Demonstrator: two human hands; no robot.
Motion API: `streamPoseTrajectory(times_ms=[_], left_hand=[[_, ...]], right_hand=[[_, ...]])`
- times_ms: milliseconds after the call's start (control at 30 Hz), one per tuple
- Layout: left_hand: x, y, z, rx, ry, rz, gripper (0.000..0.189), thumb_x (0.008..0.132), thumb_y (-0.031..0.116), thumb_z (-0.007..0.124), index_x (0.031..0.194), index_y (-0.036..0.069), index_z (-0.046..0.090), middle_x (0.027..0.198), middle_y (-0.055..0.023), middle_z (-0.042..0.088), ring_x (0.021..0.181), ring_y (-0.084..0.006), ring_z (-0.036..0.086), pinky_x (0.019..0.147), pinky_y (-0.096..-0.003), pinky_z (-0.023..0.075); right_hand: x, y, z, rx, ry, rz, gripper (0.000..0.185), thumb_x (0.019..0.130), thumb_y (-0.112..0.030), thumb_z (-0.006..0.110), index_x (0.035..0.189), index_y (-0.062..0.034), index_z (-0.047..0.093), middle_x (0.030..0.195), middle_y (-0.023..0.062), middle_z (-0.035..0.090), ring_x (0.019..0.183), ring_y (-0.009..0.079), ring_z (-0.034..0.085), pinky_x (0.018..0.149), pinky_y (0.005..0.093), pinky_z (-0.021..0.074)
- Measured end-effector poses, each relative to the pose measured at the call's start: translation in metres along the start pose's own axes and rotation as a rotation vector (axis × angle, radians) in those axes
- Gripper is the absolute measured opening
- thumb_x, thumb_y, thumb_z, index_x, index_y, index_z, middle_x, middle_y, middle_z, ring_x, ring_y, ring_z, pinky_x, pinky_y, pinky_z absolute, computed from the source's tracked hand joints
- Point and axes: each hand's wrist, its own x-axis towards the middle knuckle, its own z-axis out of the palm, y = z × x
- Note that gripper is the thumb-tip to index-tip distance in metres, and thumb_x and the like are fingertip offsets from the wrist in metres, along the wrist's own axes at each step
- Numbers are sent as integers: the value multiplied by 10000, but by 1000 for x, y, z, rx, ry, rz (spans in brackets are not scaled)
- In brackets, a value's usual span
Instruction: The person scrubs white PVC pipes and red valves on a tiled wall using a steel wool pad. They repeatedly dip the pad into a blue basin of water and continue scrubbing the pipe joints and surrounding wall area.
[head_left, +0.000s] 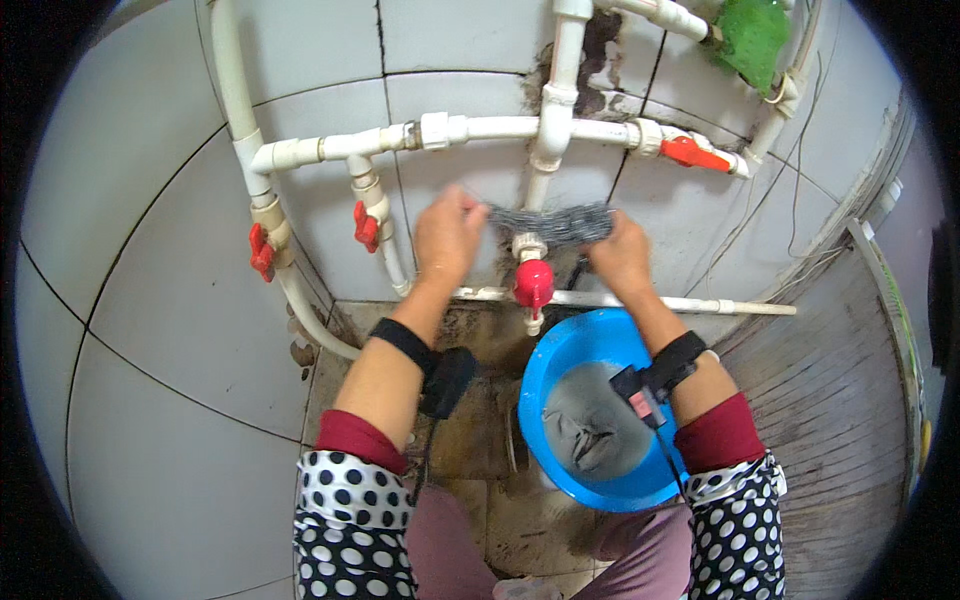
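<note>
A dark grey, streaky strip of what looks like wet cloth (559, 223) stretches between my hands, blurred by motion. My left hand (451, 231) pinches its thin left end. Its bulkier right end is gripped in my right hand (619, 253). The strip crosses in front of a white vertical pipe, just above a tap with a round red body (534, 282). Below my right forearm stands a blue plastic basin (534, 420) holding cloudy grey water (600, 397). A grey cloth (589, 442) lies partly under that water.
White plastic pipes (495, 129) run along the tiled wall (465, 45), with red-handled valves (365, 226) at left and a red lever (694, 154) at right. A green plastic piece (754, 45) hangs upper right. A ridged grey panel (817, 390) stands at right. The tiled floor (465, 442) is stained.
</note>
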Motion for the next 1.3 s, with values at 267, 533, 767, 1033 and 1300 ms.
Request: streamPoseTrajectory(times_ms=[267,533,767,1033,1300], left_hand=[[-12,9,8,-128,-197,124,218,772,239,672,806,47,574,733,-145,621,679,-318,599,628,-388,465],[-25,-9,11,-340,-201,140,172,806,186,631,816,22,585,753,-126,621,694,-256,603,645,-350,464],[-39,-25,-12,-257,-334,74,169,830,187,588,860,21,584,776,-140,620,696,-271,604,643,-348,462],[-36,-32,2,-364,-175,348,147,808,148,609,838,8,574,768,-150,621,690,-277,603,641,-340,463],[-37,-25,-6,-335,-218,253,149,811,154,611,841,12,582,803,-144,618,733,-266,605,680,-339,467]], right_hand=[[-3,19,-10,-36,54,217,273,673,-158,685,874,11,609,778,208,639,756,362,627,691,409,490],[-33,33,5,153,12,255,222,681,-63,680,875,13,602,783,171,651,733,284,635,686,381,491],[-33,27,10,173,-184,80,310,632,-129,726,880,6,597,830,222,630,830,390,598,746,415,468],[-27,39,14,145,-14,304,314,632,-87,698,924,-13,611,824,194,650,780,368,621,702,399,491],[-24,27,7,24,144,70,304,641,-91,689,924,-10,609,836,204,642,802,359,626,705,383,492]])
